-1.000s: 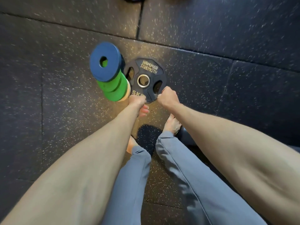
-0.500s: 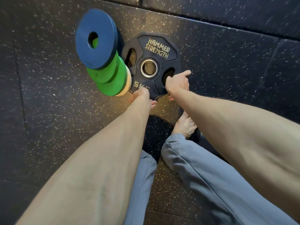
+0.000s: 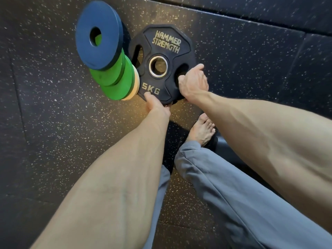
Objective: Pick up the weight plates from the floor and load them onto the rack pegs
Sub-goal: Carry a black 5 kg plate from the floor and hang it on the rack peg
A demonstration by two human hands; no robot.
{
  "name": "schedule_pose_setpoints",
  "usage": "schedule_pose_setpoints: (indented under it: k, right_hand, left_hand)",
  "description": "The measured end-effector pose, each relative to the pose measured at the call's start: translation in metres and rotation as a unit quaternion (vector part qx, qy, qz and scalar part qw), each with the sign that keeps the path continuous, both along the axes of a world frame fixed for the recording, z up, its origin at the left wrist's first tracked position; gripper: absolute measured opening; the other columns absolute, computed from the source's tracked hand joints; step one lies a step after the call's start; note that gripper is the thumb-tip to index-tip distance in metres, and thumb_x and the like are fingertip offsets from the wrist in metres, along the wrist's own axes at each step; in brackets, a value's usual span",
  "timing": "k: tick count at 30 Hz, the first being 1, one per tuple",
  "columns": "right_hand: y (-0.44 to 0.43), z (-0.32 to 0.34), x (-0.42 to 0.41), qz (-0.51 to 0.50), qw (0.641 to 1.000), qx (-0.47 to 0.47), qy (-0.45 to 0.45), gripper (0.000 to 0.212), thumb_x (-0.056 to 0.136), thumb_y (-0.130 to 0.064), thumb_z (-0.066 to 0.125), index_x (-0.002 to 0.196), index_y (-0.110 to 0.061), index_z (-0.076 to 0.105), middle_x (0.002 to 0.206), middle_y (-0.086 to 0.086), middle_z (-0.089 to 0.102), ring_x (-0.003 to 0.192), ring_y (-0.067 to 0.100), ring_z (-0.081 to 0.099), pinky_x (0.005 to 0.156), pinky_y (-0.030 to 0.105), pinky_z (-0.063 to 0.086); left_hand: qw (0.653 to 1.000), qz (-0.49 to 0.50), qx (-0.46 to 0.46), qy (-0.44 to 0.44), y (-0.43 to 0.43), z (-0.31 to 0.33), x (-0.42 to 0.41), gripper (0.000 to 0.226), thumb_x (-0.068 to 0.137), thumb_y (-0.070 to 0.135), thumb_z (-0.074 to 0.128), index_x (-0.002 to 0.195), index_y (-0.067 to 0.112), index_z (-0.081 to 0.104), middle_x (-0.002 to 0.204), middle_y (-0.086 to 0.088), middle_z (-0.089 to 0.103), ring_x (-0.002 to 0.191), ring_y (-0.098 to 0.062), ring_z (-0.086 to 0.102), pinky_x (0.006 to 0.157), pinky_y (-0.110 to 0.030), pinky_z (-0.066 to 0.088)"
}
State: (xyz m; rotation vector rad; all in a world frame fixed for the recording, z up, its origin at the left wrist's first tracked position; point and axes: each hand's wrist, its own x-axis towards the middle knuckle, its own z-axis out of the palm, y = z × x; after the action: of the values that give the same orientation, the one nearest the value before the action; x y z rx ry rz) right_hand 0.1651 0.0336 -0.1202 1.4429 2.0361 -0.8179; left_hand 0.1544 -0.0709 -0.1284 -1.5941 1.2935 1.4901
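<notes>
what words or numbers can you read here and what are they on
"HAMMER STRENGTH": gold lettering on the upper face of the black weight plate.
"5KG": gold lettering on the same plate's lower face, just above the thumb of the left hand.
No text shows on the blue plate, the green plates or the cream plate stacked beside it.

Your view's dim, warm light pool mid-frame on the rubber floor [image 3: 115,112], dark corners, wide-angle bend at edges, speckles smeared top right.
</notes>
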Motion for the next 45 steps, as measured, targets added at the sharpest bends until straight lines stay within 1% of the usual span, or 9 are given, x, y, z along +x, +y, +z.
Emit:
schedule_pose_setpoints:
  k: [4,10,19,25,32,35,41,43,45]
  right_hand:
    - [0.004,0.023,-0.005,0.044,0.999,0.01,0.022,0.038,0.093,-0.023,0.052,0.123,-0.005,0.038,0.117,0.015,0.065,0.108,0.034,0.063,0.078,0.038,0.042]
    - [0.008,0.074,-0.026,0.043,0.998,0.021,0.045,0.051,0.09,-0.029,0.061,0.13,-0.008,0.037,0.117,0.013,0.065,0.109,0.032,0.062,0.075,0.035,0.035]
    - [0.011,0.124,-0.025,-0.04,0.998,-0.001,0.048,0.054,0.082,-0.03,0.071,0.121,-0.013,0.038,0.112,0.01,0.063,0.099,0.03,0.063,0.073,0.036,0.043]
    - [0.02,0.156,0.01,-0.183,0.982,-0.043,-0.01,0.065,0.08,-0.034,0.076,0.126,-0.008,0.039,0.121,0.012,0.063,0.108,0.031,0.063,0.085,0.039,0.048]
    - [0.013,0.192,0.086,-0.373,0.919,-0.11,-0.066,0.079,0.067,-0.052,0.071,0.12,-0.003,0.038,0.118,0.015,0.064,0.097,0.038,0.068,0.082,0.051,0.058]
    - [0.021,0.212,0.102,-0.421,0.896,-0.132,-0.038,0.078,0.081,-0.049,0.059,0.135,0.0,0.034,0.134,0.02,0.054,0.117,0.041,0.058,0.093,0.054,0.053]
    - [0.041,0.262,0.103,-0.404,0.9,-0.157,-0.044,0.063,0.085,-0.048,0.054,0.13,-0.005,0.058,0.134,0.017,0.06,0.122,0.038,0.057,0.103,0.048,0.049]
    - [0.045,0.27,0.1,-0.383,0.904,-0.188,-0.036,0.068,0.081,-0.052,0.054,0.131,-0.006,0.059,0.132,0.015,0.062,0.119,0.037,0.059,0.105,0.045,0.047]
    - [0.042,0.228,0.113,-0.373,0.901,-0.215,-0.043,0.078,0.067,-0.059,0.056,0.127,-0.01,0.061,0.128,0.012,0.066,0.111,0.035,0.065,0.101,0.046,0.051]
  left_hand:
    - [0.996,0.038,0.079,0.017,-0.001,0.017,0.003,0.066,0.087,0.058,0.058,0.139,0.02,0.044,0.135,-0.015,0.054,0.121,-0.038,0.053,0.105,-0.053,0.043]
    - [0.994,0.052,0.091,-0.01,0.006,0.06,-0.011,0.037,0.095,0.041,0.058,0.116,0.011,0.05,0.123,-0.018,0.057,0.12,-0.038,0.053,0.103,-0.05,0.047]
    - [0.983,0.144,0.114,-0.02,0.019,0.111,-0.003,0.041,0.099,0.025,0.055,0.133,0.002,0.052,0.13,-0.022,0.058,0.119,-0.037,0.057,0.094,-0.044,0.05]
    - [0.995,0.022,0.053,-0.082,0.02,0.146,0.008,0.041,0.099,0.014,0.052,0.138,0.005,0.045,0.133,-0.023,0.056,0.12,-0.037,0.057,0.091,-0.046,0.05]
    - [0.978,-0.193,-0.02,-0.075,0.019,0.201,0.023,0.049,0.089,0.01,0.066,0.134,0.007,0.048,0.125,-0.015,0.062,0.089,-0.026,0.064,0.049,-0.038,0.052]
    - [0.952,-0.294,-0.065,-0.059,0.022,0.241,0.02,0.052,0.088,0.007,0.067,0.133,0.003,0.043,0.117,-0.014,0.059,0.087,-0.021,0.057,0.06,-0.038,0.054]
    - [0.894,-0.44,-0.083,-0.035,-0.01,0.3,-0.001,0.042,0.079,0.018,0.078,0.113,0.003,0.058,0.088,-0.009,0.065,0.057,-0.013,0.055,0.036,-0.014,0.041]
    - [0.891,-0.451,-0.059,-0.021,-0.019,0.319,-0.019,0.04,0.072,0.018,0.083,0.104,0.006,0.061,0.088,-0.011,0.069,0.064,-0.018,0.062,0.049,-0.02,0.054]
    - [0.889,-0.455,-0.04,-0.016,-0.031,0.336,-0.036,0.06,0.056,0.023,0.089,0.107,0.003,0.063,0.103,-0.018,0.072,0.088,-0.026,0.07,0.084,-0.042,0.059]
